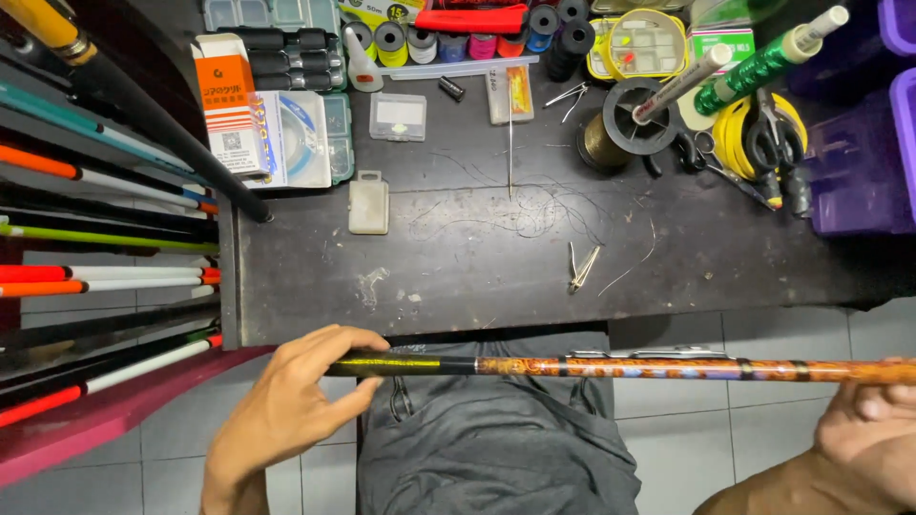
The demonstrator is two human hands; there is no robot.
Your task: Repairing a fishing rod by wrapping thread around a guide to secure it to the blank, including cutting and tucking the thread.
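Observation:
A fishing rod [611, 366] lies level across my lap, just below the front edge of the dark worktable [458, 277]. Its left section is black with a yellow band, the rest orange-brown and patterned, with a metal reel seat near the middle. My left hand [291, 405] grips the black end, fingers curled over it. My right hand [873, 429] closes around the rod at the right edge of the view, partly cut off.
Many rods [105, 238] lie stacked on a rack at the left. On the table sit thread spools [458, 38], small tackle boxes [367, 202], a dark line spool [625, 129], scissors [773, 153], loose thread [515, 205] and purple bins [863, 162]. Tiled floor lies below.

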